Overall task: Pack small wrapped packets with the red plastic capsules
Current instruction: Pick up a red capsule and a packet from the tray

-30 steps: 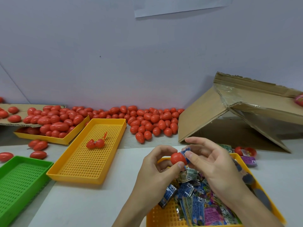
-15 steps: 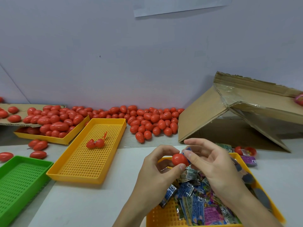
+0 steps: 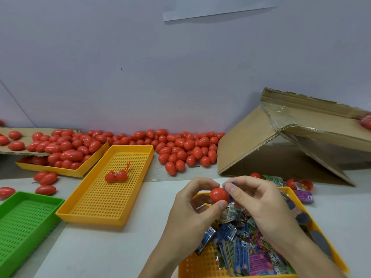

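A green tray (image 3: pixel 24 219) sits at the table's (image 3: pixel 112 247) left edge. A tilted cardboard box (image 3: pixel 281 137) stands against the wall (image 3: pixel 140 67) on the right.

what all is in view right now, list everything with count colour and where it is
held capsule: one, red, between both hands above the packet tray
blue packet: one, pinched at the capsule's right side
packet tray: one, yellow, front right
wrapped packets: many, mostly blue, purple and green, piled in that tray
middle tray: one, yellow, centre left
open capsule: one, red, in the middle tray
green tray: one, front left
far tray: one, yellow, back left, heaped with red capsules
loose capsules: many, red, along the wall
cardboard box: one, brown, tipped, back right
left hand: holds the capsule
right hand: pinches the packet
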`<action>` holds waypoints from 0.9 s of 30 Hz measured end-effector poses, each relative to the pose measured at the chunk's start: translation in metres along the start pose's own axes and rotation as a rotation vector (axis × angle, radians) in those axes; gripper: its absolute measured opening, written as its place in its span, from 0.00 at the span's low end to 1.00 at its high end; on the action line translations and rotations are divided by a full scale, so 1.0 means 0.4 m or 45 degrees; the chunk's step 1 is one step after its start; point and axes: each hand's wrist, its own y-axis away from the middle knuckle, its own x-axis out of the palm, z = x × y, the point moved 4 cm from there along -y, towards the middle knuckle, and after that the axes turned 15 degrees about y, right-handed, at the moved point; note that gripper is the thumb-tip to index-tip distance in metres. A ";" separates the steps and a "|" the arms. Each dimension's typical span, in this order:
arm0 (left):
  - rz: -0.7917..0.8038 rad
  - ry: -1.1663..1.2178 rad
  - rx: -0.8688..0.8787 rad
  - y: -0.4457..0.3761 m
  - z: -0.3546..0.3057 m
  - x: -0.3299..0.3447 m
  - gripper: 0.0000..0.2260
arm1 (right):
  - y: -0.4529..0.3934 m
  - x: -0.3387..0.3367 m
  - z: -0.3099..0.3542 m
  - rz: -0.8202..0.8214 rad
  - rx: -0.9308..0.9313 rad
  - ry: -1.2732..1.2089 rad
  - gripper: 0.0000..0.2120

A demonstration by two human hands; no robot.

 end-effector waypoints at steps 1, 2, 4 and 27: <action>-0.002 -0.005 0.000 0.000 0.001 0.000 0.12 | 0.000 -0.001 0.000 -0.002 -0.003 0.007 0.15; -0.002 -0.008 0.000 -0.001 0.002 0.000 0.12 | 0.000 -0.001 0.001 -0.001 -0.005 0.016 0.15; 0.001 -0.013 0.003 -0.001 0.004 -0.001 0.12 | 0.001 -0.001 0.001 -0.006 -0.014 0.048 0.16; -0.010 0.074 0.141 0.002 -0.001 0.007 0.11 | 0.005 0.013 0.007 0.029 -0.158 0.128 0.16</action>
